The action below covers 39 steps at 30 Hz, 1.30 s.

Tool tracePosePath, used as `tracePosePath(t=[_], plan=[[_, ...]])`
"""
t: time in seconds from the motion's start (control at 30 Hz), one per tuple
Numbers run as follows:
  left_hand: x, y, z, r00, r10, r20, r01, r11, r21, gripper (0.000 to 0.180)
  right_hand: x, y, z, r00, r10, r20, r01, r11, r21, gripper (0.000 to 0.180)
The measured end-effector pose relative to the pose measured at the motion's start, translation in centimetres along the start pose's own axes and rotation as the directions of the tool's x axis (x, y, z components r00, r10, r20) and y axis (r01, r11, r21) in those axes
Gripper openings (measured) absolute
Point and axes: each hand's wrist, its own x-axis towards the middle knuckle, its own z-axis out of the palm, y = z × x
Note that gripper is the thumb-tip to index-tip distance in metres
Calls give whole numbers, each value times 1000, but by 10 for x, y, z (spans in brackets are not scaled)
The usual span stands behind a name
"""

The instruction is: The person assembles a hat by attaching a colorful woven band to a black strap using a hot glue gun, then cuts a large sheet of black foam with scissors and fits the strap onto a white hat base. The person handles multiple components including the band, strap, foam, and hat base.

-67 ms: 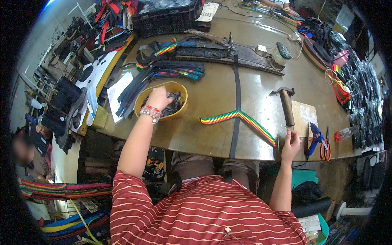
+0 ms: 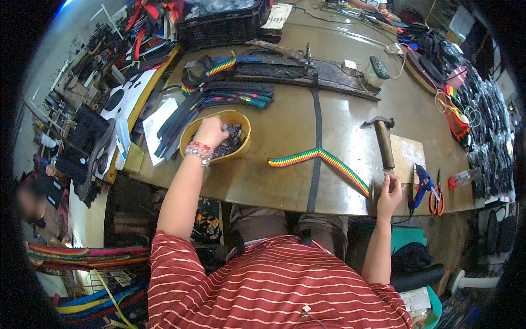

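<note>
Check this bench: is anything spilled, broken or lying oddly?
Nothing stands out. The left hand reaches into the yellow bowl, the right hand rests by the striped strap, and the hammer lies flat.

A bowl point(image 2: 241, 122) sits on the left part of the workbench point(image 2: 274, 170), and the left hand point(image 2: 211, 131) reaches into it among small buckles point(image 2: 233, 137). Just left of the bowl lies a sheet of paper point(image 2: 156, 129); behind it lies a bundle of straps point(image 2: 230, 98). A long dark strap point(image 2: 316, 142) runs from the far side to the near edge. A striped webbing strap point(image 2: 320, 156) crosses it, bent in a shallow V. The right hand point(image 2: 389, 194) rests at the near edge beside the webbing's right end. Behind that hand a hammer point(image 2: 383, 140) lies, with a board point(image 2: 408, 156) to its right. A glue gun point(image 2: 422, 183) and pliers point(image 2: 436, 197) lie right of the hand. A crate point(image 2: 224, 27) stands at the far left.
</note>
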Motion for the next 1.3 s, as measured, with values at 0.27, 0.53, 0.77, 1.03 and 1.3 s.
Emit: tracePosePath(t=[0.27,0.53,0.77,1.03,1.3], plan=[[-11,4,-36,992,-124,-12,117,958,-262,11,1,-2,0,1000,29,0,-29,997,-72,17],[-21,30,-22,911,312,-270,-177,887,427,8,-1,-34,5,976,-214,43,218,959,-180,8],[-11,0,-34,951,240,194,-236,971,-46,16,3,-62,12,989,-102,111,98,994,44,9],[-30,131,-37,905,294,-308,-421,729,-539,12,8,-66,59,956,-52,288,12,990,140,9],[-30,190,82,975,193,112,-89,799,-595,20,2,-33,88,864,79,497,-109,994,31,12]])
